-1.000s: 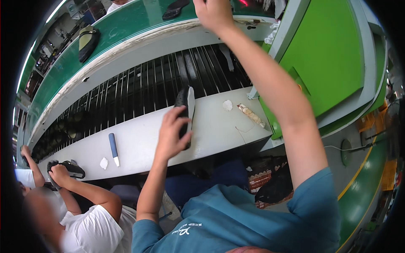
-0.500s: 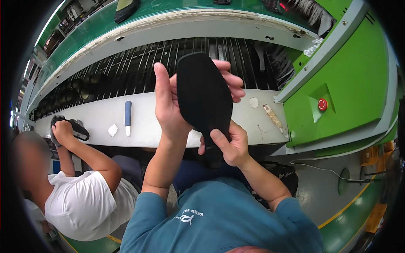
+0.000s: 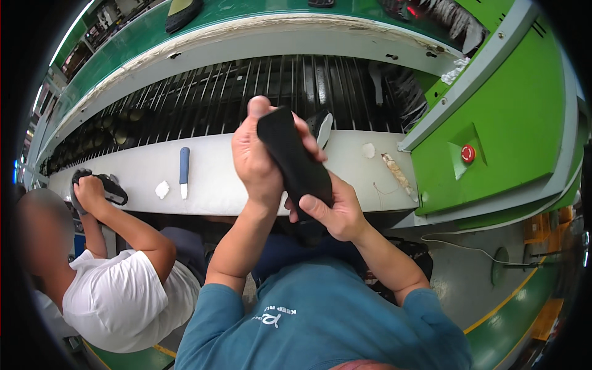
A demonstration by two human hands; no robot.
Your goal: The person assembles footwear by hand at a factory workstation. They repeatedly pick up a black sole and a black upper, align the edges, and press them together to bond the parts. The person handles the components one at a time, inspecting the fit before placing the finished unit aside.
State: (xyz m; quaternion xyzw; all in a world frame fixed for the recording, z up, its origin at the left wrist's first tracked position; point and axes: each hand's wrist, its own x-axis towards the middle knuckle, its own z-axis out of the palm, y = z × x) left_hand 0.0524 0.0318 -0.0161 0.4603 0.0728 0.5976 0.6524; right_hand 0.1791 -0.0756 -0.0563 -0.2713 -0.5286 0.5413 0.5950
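Both my hands grip a black insole (image 3: 299, 166) in front of me, above the white ledge. My left hand (image 3: 254, 157) is closed around its far end, thumb along the left edge and fingers wrapped over the right edge. Lower down, my right hand (image 3: 340, 211) pinches its near end, with the thumb on the front face. The insole looks narrow and curled inward along its length. Just behind my left fingertips, a partly hidden shoe (image 3: 322, 128) with a pale sole lies by the rollers.
A blue-handled knife (image 3: 184, 169) and a white scrap (image 3: 162, 189) lie left on the ledge (image 3: 216, 154); a taped stick (image 3: 399, 176) lies right. Beyond is a roller conveyor (image 3: 228, 92). A green machine (image 3: 518, 135) with a red button stands right. At left, a co-worker (image 3: 123, 290) handles a shoe.
The insole, broad and flat to view before, is now curled and narrower. My left fingers have folded around it. A shoe shows behind it by the rollers.
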